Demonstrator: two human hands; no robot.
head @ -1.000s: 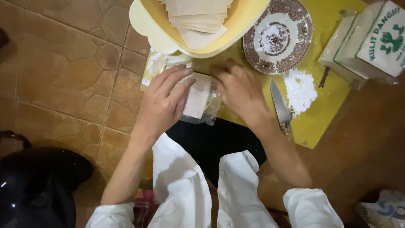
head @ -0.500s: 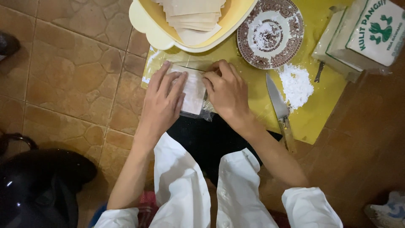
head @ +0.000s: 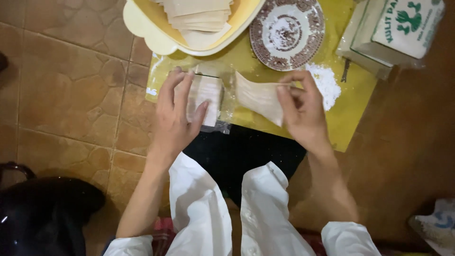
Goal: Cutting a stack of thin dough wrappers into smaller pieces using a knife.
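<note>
Our left hand [head: 177, 114] presses flat on the wrapper stack [head: 204, 97] near the yellow mat's [head: 353, 111] left edge; our right hand [head: 301, 106] pinches one thin wrapper [head: 258, 97], lifted. Pulled hastily, it could tear.

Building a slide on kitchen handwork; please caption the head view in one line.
Right hand lifts one thin wrapper sheet while left hand steadies the plastic-wrapped stack.
</note>
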